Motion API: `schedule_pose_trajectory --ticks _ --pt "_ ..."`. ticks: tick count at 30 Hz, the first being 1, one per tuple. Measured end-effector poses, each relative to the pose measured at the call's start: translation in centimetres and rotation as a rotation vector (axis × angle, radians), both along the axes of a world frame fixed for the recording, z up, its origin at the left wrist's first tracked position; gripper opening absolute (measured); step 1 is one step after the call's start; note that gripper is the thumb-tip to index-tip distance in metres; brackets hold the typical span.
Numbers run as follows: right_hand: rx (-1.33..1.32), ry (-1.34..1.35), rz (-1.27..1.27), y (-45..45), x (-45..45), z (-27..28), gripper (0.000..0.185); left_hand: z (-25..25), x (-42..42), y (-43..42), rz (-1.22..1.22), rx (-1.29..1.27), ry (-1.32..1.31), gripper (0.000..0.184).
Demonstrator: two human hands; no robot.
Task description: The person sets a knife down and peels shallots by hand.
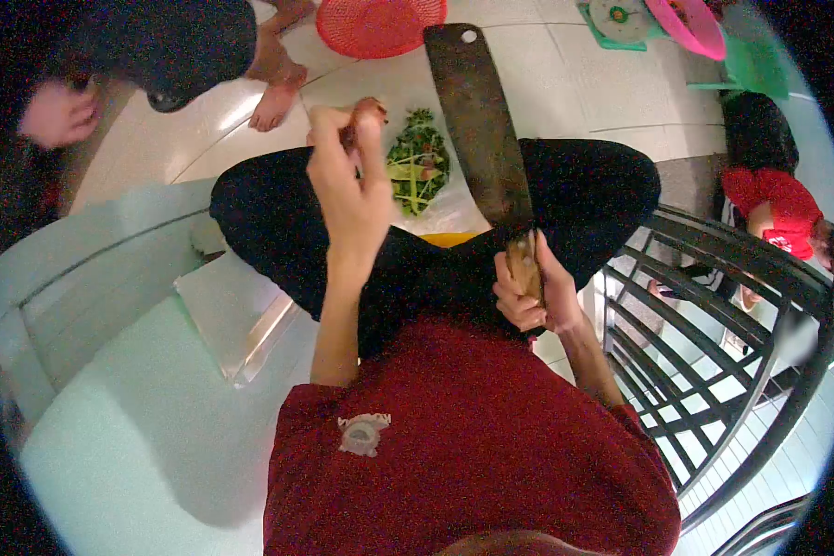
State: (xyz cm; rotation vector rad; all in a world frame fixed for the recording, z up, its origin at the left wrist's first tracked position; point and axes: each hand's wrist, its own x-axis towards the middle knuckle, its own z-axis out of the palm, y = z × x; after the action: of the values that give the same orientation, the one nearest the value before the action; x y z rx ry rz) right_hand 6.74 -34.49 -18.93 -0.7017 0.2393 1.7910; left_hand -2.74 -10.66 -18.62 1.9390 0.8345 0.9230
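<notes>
From the head view, we look down past a dark red shirt (473,435) to the person's two bare hands, held out over black-clad knees (598,181). The right grip (539,295) is wrapped tightly around the wooden handle of a large cleaver (477,120), whose broad dark blade points away from the body and has a hole near its far corner. The left grip (352,199) is raised just beside the greens, its fingers pinching a small reddish-brown piece (369,113); we cannot tell what it is. Between the two hands, beyond the lap, we find the chopped greens (419,169) heaped on a pale surface, with a yellow edge (454,239) showing nearer the body. Farther out on the tiled floor (612,97) we see a red basket (380,26), and at the upper right a pink basket (686,26) near a green scale (618,20). Another person's bare foot (278,100) rests at the upper left, and a person in red (777,206) appears beyond the dark railing (713,347) on the right.
</notes>
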Motion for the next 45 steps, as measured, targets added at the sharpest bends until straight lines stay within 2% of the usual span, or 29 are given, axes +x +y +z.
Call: schedule_pose_trajectory --ticks 1,4,8,12,14,15,16,18,19,23,25,28,30,31,34,42,45 --pt "0.006 -0.086 -0.026 0.5 0.2 0.4 0.071 0.5 0.7 -0.1 -0.010 -0.086 -0.157 0.020" --pt "0.103 -0.030 -0.010 0.1 1.5 -0.3 0.072 2.2 1.5 -0.2 0.025 -0.060 -0.153 0.022" --pt "0.146 0.068 -0.037 0.2 1.8 0.0 0.072 1.8 1.1 0.4 -0.032 -0.029 -0.111 0.022" --pt "0.254 0.060 -0.017 0.2 1.5 -0.3 0.068 3.2 1.8 -0.5 -0.043 -0.028 -0.135 0.021" --pt "-0.077 -0.811 0.017 0.0 0.7 0.6 0.063 3.6 1.8 -0.7 -0.062 -0.018 -0.084 0.020" --pt "-0.087 -0.990 0.008 -0.3 0.6 0.6 0.055 3.5 2.0 -0.9 -0.063 -0.028 -0.115 0.016" --pt "-0.085 -0.989 0.006 -0.3 0.6 0.9 0.055 3.4 2.2 -0.9 -0.064 -0.026 -0.114 0.016" --pt "-0.015 -1.364 0.122 0.0 0.5 2.0 0.051 3.4 2.5 -0.9 -0.070 0.054 -0.188 0.012" --pt "-0.036 -1.398 0.184 -0.1 0.5 2.2 0.051 3.3 2.5 -0.9 -0.070 0.055 -0.187 0.012" --pt "-0.040 -1.449 0.151 -0.1 0.2 1.9 0.048 3.1 1.9 -0.9 -0.077 0.071 -0.140 0.011" --pt "-0.061 -1.671 0.152 0.1 0.3 2.6 0.045 2.9 1.4 -0.9 -0.085 0.057 -0.116 0.012" --pt "-0.035 -1.746 0.206 0.3 1.0 3.3 0.042 2.2 0.9 -0.9 -0.134 0.122 -0.113 0.019" --pt "-0.036 -1.752 0.219 0.3 1.2 3.1 0.041 1.9 0.7 -1.2 -0.127 0.034 -0.252 0.030" --pt "-0.017 -1.762 0.217 0.4 1.2 3.2 0.041 1.8 0.2 -1.2 -0.136 0.011 -0.227 0.035" --pt "0.030 -1.773 0.232 0.7 1.2 2.8 0.042 2.6 0.0 -1.7 -0.095 -0.127 -0.333 0.031" --pt "0.065 -1.657 0.325 2.9 0.7 3.6 0.045 3.7 -1.7 -0.8 -0.079 -0.111 -0.276 0.031" --pt "0.068 -1.684 0.221 4.3 0.0 4.4 0.046 4.3 -2.4 -1.3 -0.065 -0.113 -0.242 0.036"
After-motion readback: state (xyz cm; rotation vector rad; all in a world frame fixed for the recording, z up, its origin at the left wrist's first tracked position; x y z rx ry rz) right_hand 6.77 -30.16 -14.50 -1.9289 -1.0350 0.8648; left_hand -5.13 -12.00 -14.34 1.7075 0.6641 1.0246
